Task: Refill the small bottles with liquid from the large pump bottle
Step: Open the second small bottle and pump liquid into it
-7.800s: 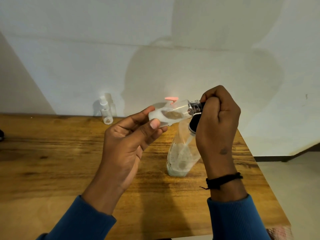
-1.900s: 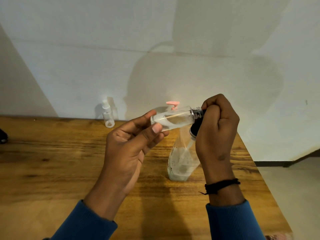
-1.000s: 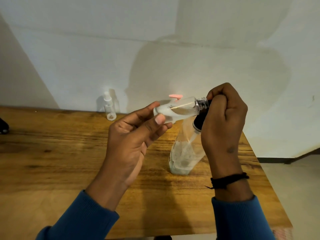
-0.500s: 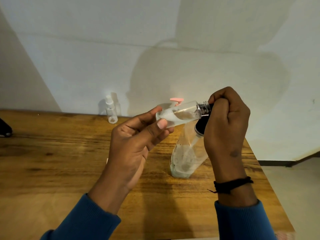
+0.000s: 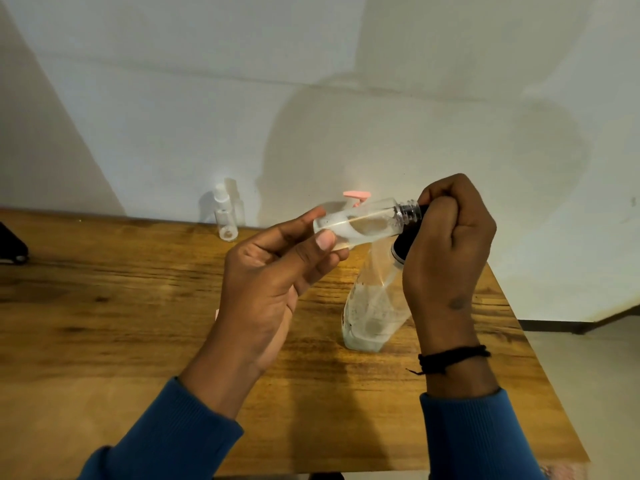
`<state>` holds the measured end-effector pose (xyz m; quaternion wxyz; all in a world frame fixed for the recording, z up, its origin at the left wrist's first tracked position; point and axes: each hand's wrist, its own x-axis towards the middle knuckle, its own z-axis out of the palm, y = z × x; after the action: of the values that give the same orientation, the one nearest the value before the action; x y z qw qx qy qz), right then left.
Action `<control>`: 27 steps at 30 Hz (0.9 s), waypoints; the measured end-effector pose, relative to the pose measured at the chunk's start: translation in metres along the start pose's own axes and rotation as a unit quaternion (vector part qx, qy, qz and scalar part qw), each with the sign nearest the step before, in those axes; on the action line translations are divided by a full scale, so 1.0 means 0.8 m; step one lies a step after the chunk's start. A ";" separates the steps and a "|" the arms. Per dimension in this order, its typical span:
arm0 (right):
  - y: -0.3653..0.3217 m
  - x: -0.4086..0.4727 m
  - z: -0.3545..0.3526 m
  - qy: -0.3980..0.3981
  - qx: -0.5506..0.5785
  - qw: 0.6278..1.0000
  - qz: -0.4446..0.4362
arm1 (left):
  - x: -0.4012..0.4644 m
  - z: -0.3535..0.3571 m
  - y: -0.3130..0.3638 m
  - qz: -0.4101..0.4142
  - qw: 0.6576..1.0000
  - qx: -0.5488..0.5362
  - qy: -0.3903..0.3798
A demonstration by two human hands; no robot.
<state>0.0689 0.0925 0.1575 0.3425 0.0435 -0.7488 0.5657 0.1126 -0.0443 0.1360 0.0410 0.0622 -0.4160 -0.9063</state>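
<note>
My left hand (image 5: pixel 277 271) holds a small clear bottle (image 5: pixel 360 225) on its side above the table, some liquid lying along its lower wall. Its open threaded neck points right and meets my right hand (image 5: pixel 446 251). That hand is closed in a fist over the head of the large pump bottle (image 5: pixel 372 313), hiding the nozzle; only the black collar (image 5: pixel 401 245) shows. The large clear bottle leans on the wooden table (image 5: pixel 138 306) with a little pale liquid at its bottom. A pink piece (image 5: pixel 356 195) pokes up just behind the small bottle.
Two more small clear bottles (image 5: pixel 227 220) stand at the back of the table against the white wall. A dark object (image 5: pixel 10 244) sits at the far left edge. The table's right edge (image 5: pixel 540 375) drops to the floor beside my right arm.
Both hands keep the same grip and pose, the small bottle's neck staying at my right fist. Only the view shifts slightly.
</note>
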 end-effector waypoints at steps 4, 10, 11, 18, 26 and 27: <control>-0.002 0.004 -0.006 -0.013 -0.014 1.000 -0.004 | -0.003 0.001 0.000 -0.008 1.000 -0.001 -0.002; 0.002 -0.002 -0.001 0.003 -0.010 1.000 -0.007 | -0.002 0.001 -0.002 -0.004 1.000 -0.005 0.002; 0.002 -0.001 -0.001 0.002 -0.012 1.000 -0.009 | -0.003 0.001 -0.002 -0.006 1.000 -0.006 0.002; -0.001 -0.003 -0.003 0.018 -0.005 1.000 -0.017 | -0.002 0.002 -0.003 -0.004 1.000 -0.004 -0.002; -0.008 0.005 -0.009 -0.007 0.000 1.000 0.006 | -0.001 0.005 -0.001 -0.002 1.000 0.004 -0.005; -0.007 0.003 -0.007 -0.006 0.009 1.000 0.010 | -0.001 0.004 -0.002 0.000 1.000 0.003 -0.003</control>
<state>0.0720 0.0964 0.1644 0.3315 0.0424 -0.7461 0.5759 0.1125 -0.0412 0.1371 0.0393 0.0592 -0.4187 -0.9054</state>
